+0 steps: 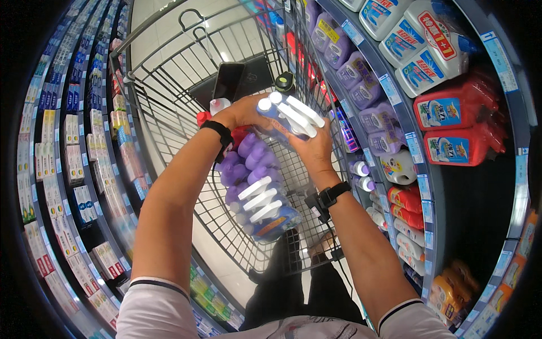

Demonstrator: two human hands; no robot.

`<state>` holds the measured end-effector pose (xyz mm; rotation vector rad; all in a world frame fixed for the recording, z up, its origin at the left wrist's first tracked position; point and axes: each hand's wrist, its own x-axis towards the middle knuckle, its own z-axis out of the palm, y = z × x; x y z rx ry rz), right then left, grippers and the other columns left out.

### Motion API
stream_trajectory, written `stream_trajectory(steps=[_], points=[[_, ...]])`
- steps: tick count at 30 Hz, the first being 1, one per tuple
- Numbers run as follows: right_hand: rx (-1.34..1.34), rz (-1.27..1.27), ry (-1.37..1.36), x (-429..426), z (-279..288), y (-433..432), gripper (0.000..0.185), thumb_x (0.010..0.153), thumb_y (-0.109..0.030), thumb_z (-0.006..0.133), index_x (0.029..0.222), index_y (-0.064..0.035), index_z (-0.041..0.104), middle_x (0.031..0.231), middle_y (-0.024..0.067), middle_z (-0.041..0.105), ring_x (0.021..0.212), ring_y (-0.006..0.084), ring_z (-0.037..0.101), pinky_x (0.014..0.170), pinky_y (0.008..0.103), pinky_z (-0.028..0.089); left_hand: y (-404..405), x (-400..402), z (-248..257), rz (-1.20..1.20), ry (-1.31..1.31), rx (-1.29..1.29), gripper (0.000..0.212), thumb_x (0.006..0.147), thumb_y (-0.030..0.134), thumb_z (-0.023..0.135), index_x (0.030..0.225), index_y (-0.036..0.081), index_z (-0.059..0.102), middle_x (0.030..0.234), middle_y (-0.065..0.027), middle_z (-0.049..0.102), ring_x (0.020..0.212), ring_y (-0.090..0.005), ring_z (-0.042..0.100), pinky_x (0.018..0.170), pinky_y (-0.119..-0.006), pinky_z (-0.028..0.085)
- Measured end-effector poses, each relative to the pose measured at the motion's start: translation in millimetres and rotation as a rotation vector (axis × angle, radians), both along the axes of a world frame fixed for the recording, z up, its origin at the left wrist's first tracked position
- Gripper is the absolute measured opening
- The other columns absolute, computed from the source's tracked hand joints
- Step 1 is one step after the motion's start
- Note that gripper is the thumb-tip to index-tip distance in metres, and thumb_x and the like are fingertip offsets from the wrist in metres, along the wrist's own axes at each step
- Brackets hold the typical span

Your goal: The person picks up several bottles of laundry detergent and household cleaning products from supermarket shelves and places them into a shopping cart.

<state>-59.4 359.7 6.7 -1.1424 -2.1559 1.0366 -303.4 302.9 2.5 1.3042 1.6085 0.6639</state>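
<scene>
Both my hands grip a pair of blue plastic bottles (275,123) with white caps and white handles, held above the shopping cart's wire basket (302,173). My left hand (242,111) is around the capped end. My right hand (316,146) holds the other side by the white handles. Below, in the cart, several purple bottles (256,159) lie together. Nearer to me rest several blue bottles (273,220) with white handles. A red container (240,134) is partly hidden under my left forearm, and a clear-topped bottle (220,104) shows beside my left wrist.
A smartphone (228,80) leans by a black panel (259,73) at the cart's far end, near a black-and-green lidded item (284,81). Shelves of toothpaste boxes (74,161) curve along the left. Right-hand shelves hold purple bottles (360,78), white jugs (417,55) and red bottles (449,146).
</scene>
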Motion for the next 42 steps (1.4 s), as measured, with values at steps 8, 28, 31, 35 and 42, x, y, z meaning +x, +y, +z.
stream_trajectory(steps=[8, 28, 31, 35, 42], points=[[-0.02, -0.013, -0.077, -18, -37, 6, 0.052, 0.071, -0.024, 0.087, 0.118, -0.01, 0.072, 0.134, 0.0109, 0.055, 0.114, 0.0334, 0.063, 0.094, 0.0432, 0.055, 6, -14, -35, 0.003, 0.007, -0.118, 0.078, 0.072, 0.014, 0.089, 0.141, 0.006, 0.054, 0.118, -0.0088, 0.071, 0.109, -0.019, 0.065, 0.098, -0.034, 0.051], [-0.264, 0.017, -0.022, 13, -59, -32, 0.071, 0.083, -0.015, 0.074, 0.144, 0.0058, 0.044, 0.137, 0.0274, 0.053, 0.125, 0.0414, 0.055, 0.105, 0.0437, 0.047, -22, -22, -47, 0.034, 0.403, -0.031, 0.093, 0.077, 0.035, 0.088, 0.153, 0.007, 0.042, 0.138, -0.0236, 0.06, 0.129, -0.0352, 0.058, 0.107, -0.039, 0.045], [-0.563, -0.025, 0.298, 52, -20, -55, 0.058, 0.086, -0.016, 0.068, 0.137, 0.0064, 0.051, 0.129, 0.0262, 0.058, 0.12, 0.0329, 0.059, 0.101, 0.0398, 0.048, -17, -6, -9, 0.136, 0.317, -0.089, 0.094, 0.076, 0.037, 0.09, 0.151, 0.002, 0.045, 0.149, -0.0212, 0.053, 0.138, -0.03, 0.05, 0.114, -0.04, 0.041], [-0.395, 0.033, 0.281, 122, 44, -87, 0.039, 0.086, -0.016, 0.07, 0.118, 0.001, 0.056, 0.104, 0.0227, 0.065, 0.095, 0.0377, 0.066, 0.08, 0.0456, 0.053, -45, 8, 47, 0.02, 0.365, 0.105, 0.076, 0.091, 0.032, 0.077, 0.155, 0.009, 0.042, 0.155, -0.0165, 0.047, 0.143, -0.0265, 0.045, 0.117, -0.039, 0.037], [-0.622, -0.109, 0.219, 329, 126, -111, 0.042, 0.095, -0.015, 0.07, 0.132, -0.0036, 0.054, 0.111, 0.0115, 0.068, 0.092, 0.0135, 0.069, 0.077, 0.0276, 0.056, -82, 199, 177, -0.198, 0.379, 0.081, 0.099, 0.079, 0.049, 0.078, 0.159, 0.012, 0.034, 0.161, -0.0152, 0.037, 0.149, -0.034, 0.036, 0.121, -0.051, 0.034]])
